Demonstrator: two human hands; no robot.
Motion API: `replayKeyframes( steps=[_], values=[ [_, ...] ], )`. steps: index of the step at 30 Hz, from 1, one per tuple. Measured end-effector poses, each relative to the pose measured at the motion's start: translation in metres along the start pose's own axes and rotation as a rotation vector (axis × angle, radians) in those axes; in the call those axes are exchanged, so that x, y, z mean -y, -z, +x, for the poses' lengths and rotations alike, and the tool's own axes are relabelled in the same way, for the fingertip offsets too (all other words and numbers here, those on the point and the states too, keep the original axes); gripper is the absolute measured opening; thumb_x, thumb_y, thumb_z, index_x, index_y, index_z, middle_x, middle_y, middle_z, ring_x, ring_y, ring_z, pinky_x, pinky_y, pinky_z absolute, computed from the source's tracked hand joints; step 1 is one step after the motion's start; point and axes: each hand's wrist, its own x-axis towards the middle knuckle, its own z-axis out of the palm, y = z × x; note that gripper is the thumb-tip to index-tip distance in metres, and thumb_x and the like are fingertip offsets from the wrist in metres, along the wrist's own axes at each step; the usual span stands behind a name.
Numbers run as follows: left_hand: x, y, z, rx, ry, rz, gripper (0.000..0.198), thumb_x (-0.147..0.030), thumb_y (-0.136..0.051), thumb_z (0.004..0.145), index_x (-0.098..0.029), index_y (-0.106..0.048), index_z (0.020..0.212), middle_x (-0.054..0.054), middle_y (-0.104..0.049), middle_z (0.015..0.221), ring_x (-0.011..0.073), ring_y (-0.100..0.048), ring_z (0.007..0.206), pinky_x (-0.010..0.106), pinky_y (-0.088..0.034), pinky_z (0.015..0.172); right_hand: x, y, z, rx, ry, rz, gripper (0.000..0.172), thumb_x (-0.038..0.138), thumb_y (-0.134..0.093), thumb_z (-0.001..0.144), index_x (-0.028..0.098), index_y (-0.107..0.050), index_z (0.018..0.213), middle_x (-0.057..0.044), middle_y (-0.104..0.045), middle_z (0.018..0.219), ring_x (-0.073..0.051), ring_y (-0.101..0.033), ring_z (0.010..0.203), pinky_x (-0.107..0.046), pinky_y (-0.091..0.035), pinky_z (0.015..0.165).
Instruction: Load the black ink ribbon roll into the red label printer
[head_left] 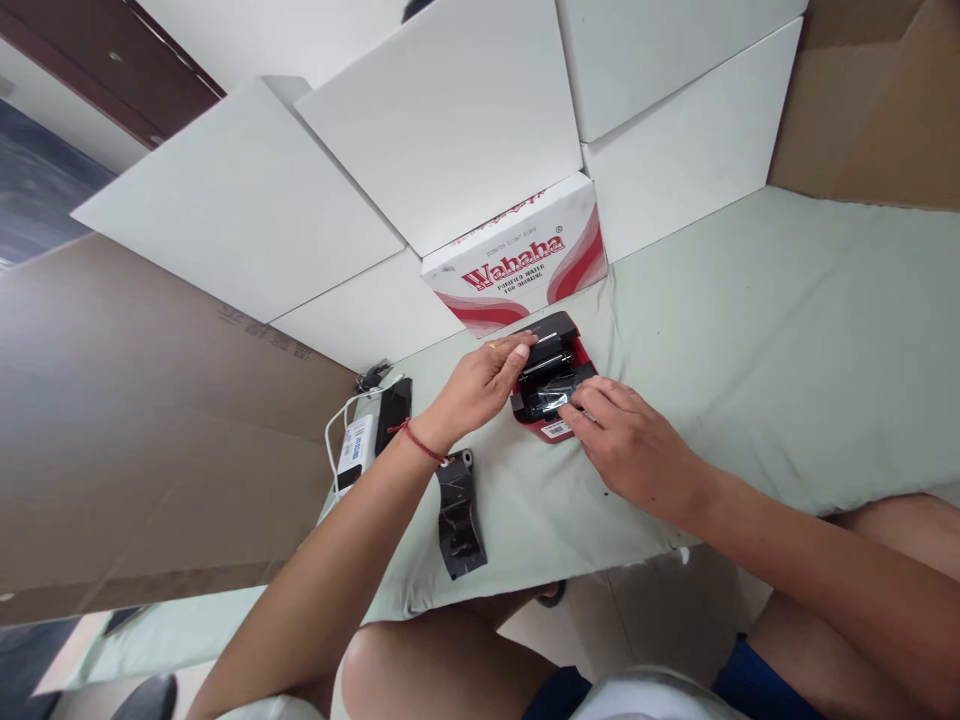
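Note:
A small red-and-black machine that looks like a label printer (541, 412) stands on the cloth with its top open, showing rollers and shiny black film (556, 392) inside. My left hand (491, 375) rests on its dark upper part, fingers stretched over the far left side and thumb alongside. At the near right rim, my right hand (619, 425) has its fingers curled and pressed together at the edge of the black film. The fingertips partly hide what they pinch. Below my left wrist lies a black ribbon strip (459, 520) with a small roll core (467, 458) at its top.
A white-and-red Wahaha water box (517, 260) stands right behind the machine, against white panels (450, 120). Left of my forearm lie a white power strip (358, 440) with a cable and a dark flat object (395, 405). A cardboard wall (150, 420) borders the left side.

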Motion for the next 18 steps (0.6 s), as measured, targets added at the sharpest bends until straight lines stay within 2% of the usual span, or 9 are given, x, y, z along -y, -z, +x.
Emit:
replayKeyframes(
  steps=[3, 5, 8, 11, 15, 18],
  values=[
    [0.001, -0.001, -0.002, 0.001, -0.007, 0.009, 0.057, -0.054, -0.03, 0.108, -0.019, -0.067, 0.134, 0.006, -0.066, 0.144, 0.0231, -0.06, 0.136, 0.036, -0.044, 0.119, -0.001, -0.001, -0.003, -0.004, 0.018, 0.0, 0.043, -0.002, -0.042, 0.093, 0.01, -0.069, 0.125, -0.018, -0.068, 0.131, -0.031, -0.055, 0.136, -0.053, -0.052, 0.112],
    [0.0, -0.003, -0.004, 0.014, -0.013, 0.021, 0.057, -0.054, -0.029, 0.108, -0.02, -0.069, 0.132, 0.005, -0.067, 0.143, 0.0229, -0.061, 0.135, 0.036, -0.045, 0.118, -0.001, -0.002, -0.004, -0.008, 0.063, -0.031, 0.042, -0.001, -0.043, 0.093, 0.007, -0.068, 0.126, -0.019, -0.067, 0.136, -0.031, -0.057, 0.136, -0.053, -0.051, 0.114],
    [-0.002, -0.007, -0.007, 0.054, -0.031, 0.067, 0.057, -0.052, -0.029, 0.109, -0.019, -0.072, 0.126, 0.006, -0.069, 0.14, 0.0229, -0.062, 0.134, 0.036, -0.047, 0.115, -0.001, -0.002, -0.004, -0.026, 0.117, -0.075, 0.037, 0.001, -0.046, 0.095, 0.003, -0.069, 0.123, -0.02, -0.071, 0.129, -0.031, -0.065, 0.125, -0.052, -0.053, 0.113],
    [-0.002, -0.011, -0.006, 0.059, -0.031, 0.134, 0.053, -0.048, -0.032, 0.109, -0.02, -0.074, 0.122, 0.007, -0.071, 0.137, 0.0239, -0.063, 0.132, 0.037, -0.049, 0.112, 0.0, 0.0, -0.002, -0.035, 0.104, -0.064, 0.035, 0.003, -0.045, 0.097, 0.005, -0.071, 0.12, -0.019, -0.073, 0.126, -0.029, -0.066, 0.122, -0.051, -0.055, 0.11],
    [-0.003, -0.02, -0.005, -0.031, 0.04, 0.163, 0.043, -0.045, -0.04, 0.107, -0.024, -0.078, 0.112, 0.003, -0.077, 0.125, 0.0227, -0.068, 0.121, 0.036, -0.054, 0.102, -0.001, 0.003, 0.002, -0.023, 0.102, -0.043, 0.035, 0.003, -0.045, 0.097, 0.008, -0.072, 0.119, -0.016, -0.074, 0.124, -0.027, -0.066, 0.119, -0.049, -0.054, 0.113],
    [-0.009, -0.032, -0.007, -0.103, 0.034, 0.224, 0.037, -0.041, -0.046, 0.105, -0.025, -0.079, 0.107, 0.002, -0.077, 0.124, 0.0226, -0.069, 0.117, 0.035, -0.055, 0.093, -0.003, 0.002, 0.004, -0.021, 0.096, -0.038, 0.033, 0.003, -0.046, 0.096, 0.008, -0.072, 0.116, -0.015, -0.074, 0.119, -0.027, -0.067, 0.117, -0.048, -0.052, 0.115]
  ],
)
